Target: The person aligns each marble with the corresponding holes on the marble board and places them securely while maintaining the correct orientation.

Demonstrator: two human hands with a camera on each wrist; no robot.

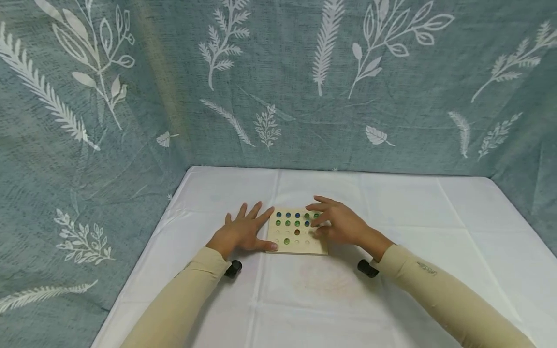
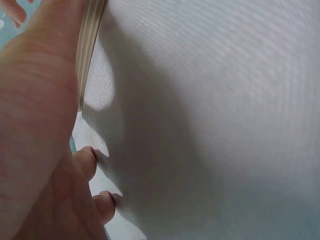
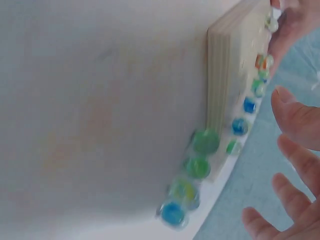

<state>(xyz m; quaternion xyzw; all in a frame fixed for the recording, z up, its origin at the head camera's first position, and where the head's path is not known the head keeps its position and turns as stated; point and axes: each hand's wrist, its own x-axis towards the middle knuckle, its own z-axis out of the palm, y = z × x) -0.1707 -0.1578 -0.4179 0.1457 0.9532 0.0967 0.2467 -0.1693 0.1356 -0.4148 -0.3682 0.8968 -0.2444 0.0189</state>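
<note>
A pale wooden board (image 1: 298,249) with rows of round hollows lies on the table. Blue and green glass marbles fill much of its two far rows; nearer sit an orange marble (image 1: 297,232) and a green marble (image 1: 286,241). My left hand (image 1: 243,233) rests at the board's left side, thumb on the near left corner, fingers spread beyond the edge. Over the right side hovers my right hand (image 1: 344,223), fingers apart. In the right wrist view, nothing shows between its thumb (image 3: 297,117) and fingers. Beside the board there, several loose marbles (image 3: 197,167) form a line.
A white cloth (image 1: 313,299) with creases covers the table. Blue-green curtains (image 1: 287,87) with white leaf prints hang behind and at both sides. Black wrist cameras (image 1: 367,268) sit under both forearms, close to the cloth.
</note>
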